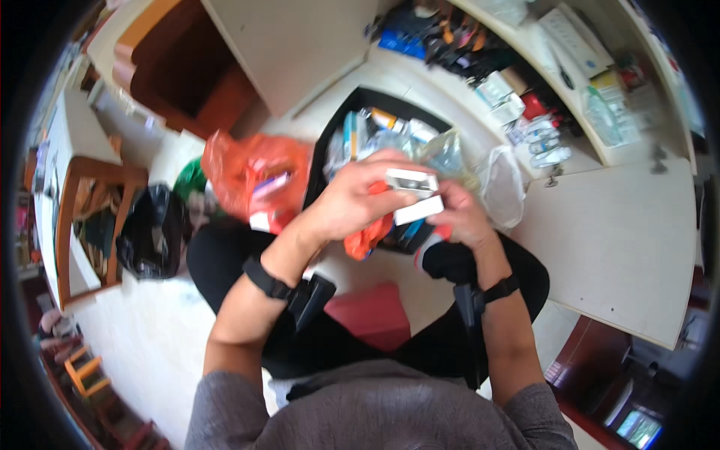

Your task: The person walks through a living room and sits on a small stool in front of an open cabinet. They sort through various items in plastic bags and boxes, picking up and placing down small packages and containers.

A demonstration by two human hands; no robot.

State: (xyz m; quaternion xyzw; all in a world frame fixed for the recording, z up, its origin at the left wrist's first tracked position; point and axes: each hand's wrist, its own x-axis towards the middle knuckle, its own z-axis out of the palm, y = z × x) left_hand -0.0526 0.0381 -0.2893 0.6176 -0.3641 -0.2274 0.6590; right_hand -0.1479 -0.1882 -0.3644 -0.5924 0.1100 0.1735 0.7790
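Note:
My left hand (357, 197) grips a small white cardboard box (419, 211) from its left side, thumb along the front. The box's end is open towards me and its flap hangs down. Something greyish shows inside, too blurred to name. At the box's right edge, the fingers of my right hand (464, 214) hold it. Both hands are above a black bin (334, 126) filled with small boxes and plastic bags. Below my left hand, an orange plastic bag (365, 239) hangs near the bin's front edge.
A larger orange plastic bag (230, 174) with packages stands left of the bin, beside a black plastic bag (149, 230). On the right are a white translucent bag (502, 188), an open cabinet door (607, 247) and cabinet shelves with small bottles (543, 140). A red stool (374, 315) sits between my legs.

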